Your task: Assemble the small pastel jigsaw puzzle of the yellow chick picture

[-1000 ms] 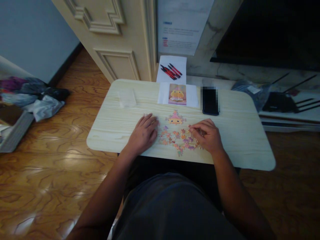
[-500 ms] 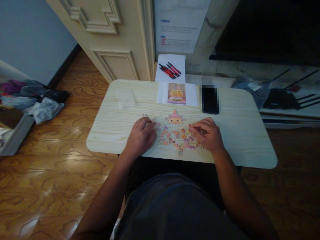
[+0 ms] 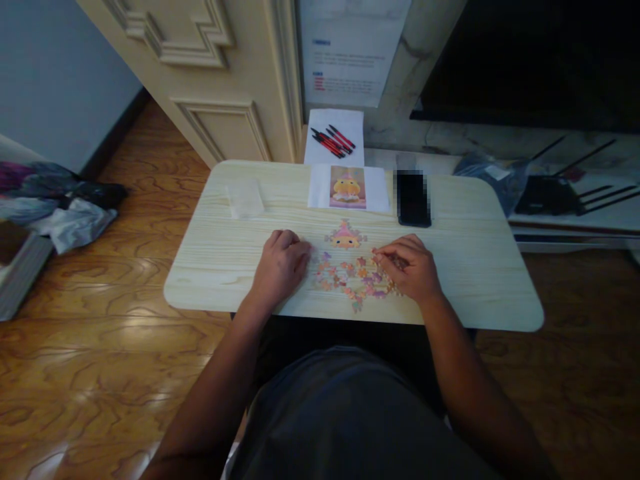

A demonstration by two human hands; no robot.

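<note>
Currently my left hand (image 3: pixel 280 267) rests curled, knuckles up, on the bench (image 3: pixel 220 267) at the left of the loose puzzle pieces (image 3: pixel 350 280), near its front edge; whether it grips one I cannot tell. My right hand (image 3: pixel 407 267) pinches at pieces on their right side. Assembled section (image 3: pixel 345 237) lies just behind; reference picture (image 3: pixel 347 188) and phone (image 3: pixel 413 199) sit along the back edge.

both hands (image 3: pixel 280 267) rest among loose puzzle pieces (image 3: pixel 350 277) on table (image 3: pixel 470 267).
</note>
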